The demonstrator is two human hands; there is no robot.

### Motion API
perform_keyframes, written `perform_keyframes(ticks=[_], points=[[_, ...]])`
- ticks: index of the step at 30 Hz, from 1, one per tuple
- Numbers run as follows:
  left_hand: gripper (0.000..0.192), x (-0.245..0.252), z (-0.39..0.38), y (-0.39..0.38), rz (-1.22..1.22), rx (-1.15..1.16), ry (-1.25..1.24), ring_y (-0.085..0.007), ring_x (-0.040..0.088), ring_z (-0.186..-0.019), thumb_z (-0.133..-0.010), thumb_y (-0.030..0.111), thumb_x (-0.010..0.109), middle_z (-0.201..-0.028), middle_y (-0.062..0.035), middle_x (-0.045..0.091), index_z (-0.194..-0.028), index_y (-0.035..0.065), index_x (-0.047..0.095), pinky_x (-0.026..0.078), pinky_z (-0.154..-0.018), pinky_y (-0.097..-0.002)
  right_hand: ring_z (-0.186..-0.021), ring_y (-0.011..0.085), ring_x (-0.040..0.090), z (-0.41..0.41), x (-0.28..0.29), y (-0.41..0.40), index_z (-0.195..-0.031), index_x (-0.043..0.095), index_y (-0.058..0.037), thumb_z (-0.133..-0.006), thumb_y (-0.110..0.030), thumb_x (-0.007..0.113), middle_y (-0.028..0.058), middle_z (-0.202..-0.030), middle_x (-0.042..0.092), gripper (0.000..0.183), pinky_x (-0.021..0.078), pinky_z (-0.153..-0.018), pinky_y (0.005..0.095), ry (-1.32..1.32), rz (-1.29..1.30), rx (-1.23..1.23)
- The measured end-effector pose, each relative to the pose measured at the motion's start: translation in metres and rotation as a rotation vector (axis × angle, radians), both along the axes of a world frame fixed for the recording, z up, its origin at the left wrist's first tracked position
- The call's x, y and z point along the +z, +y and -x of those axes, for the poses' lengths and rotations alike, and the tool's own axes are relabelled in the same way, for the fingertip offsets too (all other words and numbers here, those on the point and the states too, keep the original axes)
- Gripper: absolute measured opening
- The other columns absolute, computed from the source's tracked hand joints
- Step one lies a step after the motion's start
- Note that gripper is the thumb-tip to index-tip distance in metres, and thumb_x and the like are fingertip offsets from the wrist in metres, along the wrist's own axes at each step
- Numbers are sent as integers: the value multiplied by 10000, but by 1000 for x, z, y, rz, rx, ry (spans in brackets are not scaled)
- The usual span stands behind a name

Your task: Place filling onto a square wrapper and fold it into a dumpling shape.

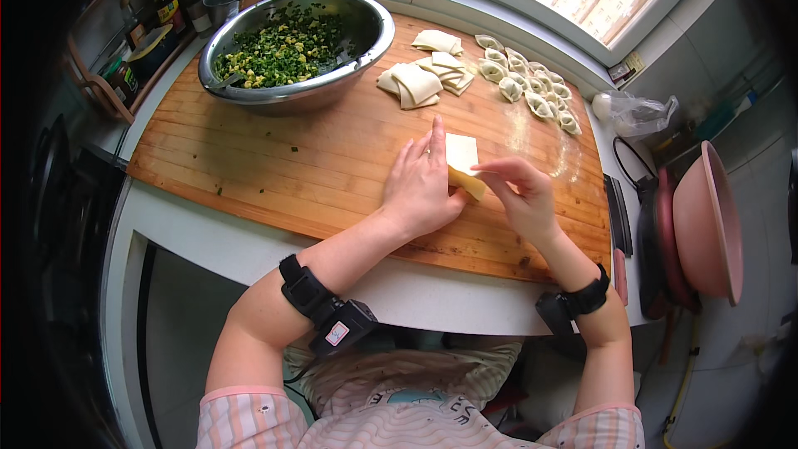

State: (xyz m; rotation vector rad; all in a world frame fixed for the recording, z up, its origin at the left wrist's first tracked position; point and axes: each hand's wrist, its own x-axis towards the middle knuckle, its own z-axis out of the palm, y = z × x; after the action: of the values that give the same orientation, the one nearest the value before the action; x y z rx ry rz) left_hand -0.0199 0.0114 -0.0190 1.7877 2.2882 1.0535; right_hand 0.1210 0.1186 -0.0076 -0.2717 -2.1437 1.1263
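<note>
A square dough wrapper (462, 148) is between my hands, above the wooden board, its near part folded or curled and looking yellowish in shadow. My left hand (416, 184) holds its left side, the index finger stretched forward and the thumb at the near edge. With thumb and fingertips, my right hand (520, 190) pinches the wrapper's right edge. Whether filling lies inside cannot be seen. Beyond my hands lie overlapping stacks of dough wrappers (414, 84). Folded wontons (539, 93) stand in a group to their right. A steel bowl (368, 53) at the back left contains chopped green-and-yellow filling (280, 50).
The large cutting board (312, 181) rests on a white counter (249, 234). A black-bladed knife (617, 218) lies off its right edge, near a pink basin (701, 224). Bottles (165, 3) fill a rack at left. A plastic bag (636, 113) sits below the window.
</note>
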Motion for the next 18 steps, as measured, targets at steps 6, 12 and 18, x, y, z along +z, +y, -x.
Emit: perform_keyframes(ticks=[6,12,18], points=[[857,-4,-1,0,-21,33,116,-335,369,-1199,-694,261,645,-1274,-216,414,-1358,-36,192,246,-1042,-411,-780,96,603,-45,23,7,-942,612,-21,-832,-28,602,50,-910,651,110,487,-683,222,131,204,-98],[527,-4,2,0,-165,-24,76,-300,417,-1148,-713,220,664,-1201,-142,489,-1179,57,480,323,-982,-392,-771,125,631,-57,35,-11,-888,641,-35,-777,-84,675,61,-851,661,126,496,-646,245,-83,-196,-233],[148,3,5,0,-181,-16,106,-241,524,-978,-743,205,661,-1006,-45,609,-858,111,644,413,-864,-356,-777,185,638,-37,30,-13,-902,628,2,-721,-139,713,107,-848,647,245,502,-664,275,-313,-67,-257]])
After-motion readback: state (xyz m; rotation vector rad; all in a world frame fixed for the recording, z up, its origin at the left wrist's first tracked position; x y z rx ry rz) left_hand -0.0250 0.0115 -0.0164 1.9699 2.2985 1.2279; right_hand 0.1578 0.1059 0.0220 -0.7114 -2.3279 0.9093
